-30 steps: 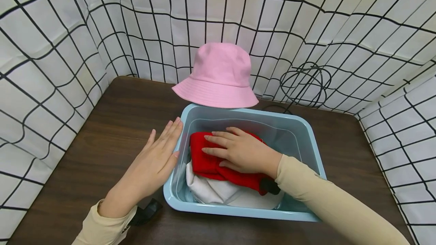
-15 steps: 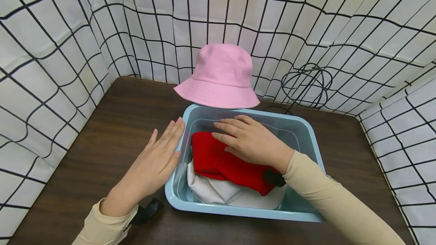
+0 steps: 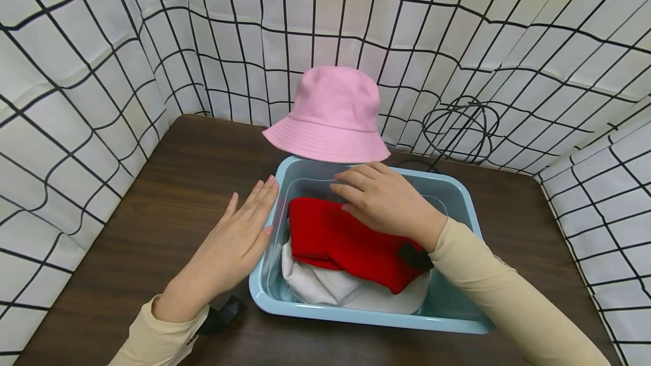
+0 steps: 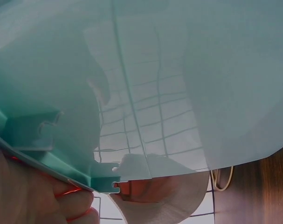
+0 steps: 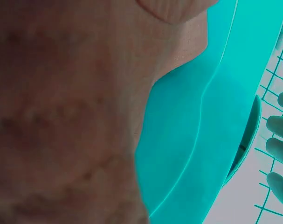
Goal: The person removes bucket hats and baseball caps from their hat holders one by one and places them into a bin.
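Observation:
My left hand (image 3: 231, 242) lies along the left rim of a light blue plastic tub (image 3: 366, 322), fingers straight. In the left wrist view, the tub's outer wall (image 4: 146, 93) fills most of the picture, with that hand's fingers (image 4: 76, 205) at its rim. A folded red cloth (image 3: 325, 236) sits inside the tub on top of a white cloth (image 3: 315, 284). Above the red cloth's back edge hovers my right hand (image 3: 389, 202), its fingers loosely bent and holding nothing. In the right wrist view, its fingers (image 5: 279, 128) show at the right edge, beyond the tub's wall (image 5: 178, 126).
Behind the tub, a pink bucket hat (image 3: 333, 106) stands brim down on the dark wooden table (image 3: 152, 208). A coiled black cable (image 3: 463, 129) leans at the back right. White sheeting with a black grid (image 3: 229, 33) encloses the table's back and sides.
My right hand has come up off the red cloth and shifted toward the tub's back right. The left hand keeps its place at the rim. The cloths stay put.

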Demonstrator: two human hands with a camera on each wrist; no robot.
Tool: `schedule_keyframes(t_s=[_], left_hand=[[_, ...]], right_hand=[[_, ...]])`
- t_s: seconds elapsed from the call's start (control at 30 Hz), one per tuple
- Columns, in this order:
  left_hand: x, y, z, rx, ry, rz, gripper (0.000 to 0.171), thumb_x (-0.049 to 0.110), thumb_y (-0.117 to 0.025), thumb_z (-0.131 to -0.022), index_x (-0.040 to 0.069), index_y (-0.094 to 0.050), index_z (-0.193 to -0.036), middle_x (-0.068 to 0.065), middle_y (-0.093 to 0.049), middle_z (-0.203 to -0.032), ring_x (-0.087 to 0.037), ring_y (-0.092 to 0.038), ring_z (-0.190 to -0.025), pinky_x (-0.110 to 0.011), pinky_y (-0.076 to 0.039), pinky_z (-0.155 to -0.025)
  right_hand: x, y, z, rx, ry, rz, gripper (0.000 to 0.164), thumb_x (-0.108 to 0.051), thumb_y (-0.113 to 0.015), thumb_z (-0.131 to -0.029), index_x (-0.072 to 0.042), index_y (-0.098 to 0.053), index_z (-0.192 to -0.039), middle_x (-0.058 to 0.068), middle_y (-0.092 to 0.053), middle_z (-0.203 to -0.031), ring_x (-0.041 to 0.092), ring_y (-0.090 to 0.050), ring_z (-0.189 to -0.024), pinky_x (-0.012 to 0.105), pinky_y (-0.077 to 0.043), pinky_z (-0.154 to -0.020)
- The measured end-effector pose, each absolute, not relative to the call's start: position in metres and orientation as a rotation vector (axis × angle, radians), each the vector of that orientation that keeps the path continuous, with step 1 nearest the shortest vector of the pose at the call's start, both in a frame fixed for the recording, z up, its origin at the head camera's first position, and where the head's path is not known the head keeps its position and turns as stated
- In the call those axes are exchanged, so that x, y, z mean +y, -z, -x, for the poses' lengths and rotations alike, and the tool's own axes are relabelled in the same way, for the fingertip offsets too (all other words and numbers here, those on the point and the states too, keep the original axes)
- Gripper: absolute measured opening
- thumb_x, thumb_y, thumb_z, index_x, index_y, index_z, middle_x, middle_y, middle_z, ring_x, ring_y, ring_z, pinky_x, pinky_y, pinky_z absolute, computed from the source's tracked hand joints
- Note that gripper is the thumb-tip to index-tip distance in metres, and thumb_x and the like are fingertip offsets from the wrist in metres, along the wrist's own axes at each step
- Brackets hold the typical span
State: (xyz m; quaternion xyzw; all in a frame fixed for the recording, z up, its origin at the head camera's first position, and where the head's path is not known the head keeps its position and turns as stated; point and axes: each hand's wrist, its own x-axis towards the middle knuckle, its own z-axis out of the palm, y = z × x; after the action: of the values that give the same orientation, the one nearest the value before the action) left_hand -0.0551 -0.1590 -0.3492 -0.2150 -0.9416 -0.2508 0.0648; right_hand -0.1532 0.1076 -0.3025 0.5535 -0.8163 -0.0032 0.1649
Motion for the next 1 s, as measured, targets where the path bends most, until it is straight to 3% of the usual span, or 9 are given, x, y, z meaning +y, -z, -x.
schedule_keyframes(t_s=[0.43, 0.73, 1.0], left_hand=[[-0.160, 0.350, 0.054, -2.829, 0.755, 0.658, 0.065, 0.020, -0.046, -0.095, 0.003, -0.017, -0.150, -0.011, -0.017, -0.156, -0.032, -0.016, -0.142, -0.059, -0.009, -0.110], [-0.159, 0.350, 0.055, -2.833, 0.751, 0.656, 0.065, 0.021, -0.047, -0.095, 0.004, -0.017, -0.151, -0.011, -0.016, -0.156, -0.031, -0.015, -0.142, -0.059, -0.009, -0.110], [-0.160, 0.350, 0.054, -2.822, 0.747, 0.653, 0.064, 0.019, -0.046, -0.095, 0.003, -0.018, -0.150, -0.011, -0.018, -0.155, -0.030, -0.015, -0.142, -0.059, -0.009, -0.110]], right_hand=[[0.112, 0.297, 0.168, -2.289, -0.215, -1.436, 0.026, -0.017, -0.073, -0.082, -0.006, -0.068, -0.106, 0.007, -0.066, -0.099, 0.024, -0.060, -0.092, 0.035, -0.049, -0.082], [0.106, 0.293, 0.177, -2.305, -0.229, -1.374, 0.024, -0.015, -0.072, -0.083, -0.005, -0.067, -0.104, 0.008, -0.066, -0.098, 0.024, -0.060, -0.089, 0.035, -0.050, -0.075], [0.102, 0.286, 0.190, -2.319, -0.270, -1.321, 0.021, -0.013, -0.070, -0.084, -0.003, -0.068, -0.102, 0.010, -0.066, -0.098, 0.026, -0.060, -0.090, 0.036, -0.050, -0.078]])
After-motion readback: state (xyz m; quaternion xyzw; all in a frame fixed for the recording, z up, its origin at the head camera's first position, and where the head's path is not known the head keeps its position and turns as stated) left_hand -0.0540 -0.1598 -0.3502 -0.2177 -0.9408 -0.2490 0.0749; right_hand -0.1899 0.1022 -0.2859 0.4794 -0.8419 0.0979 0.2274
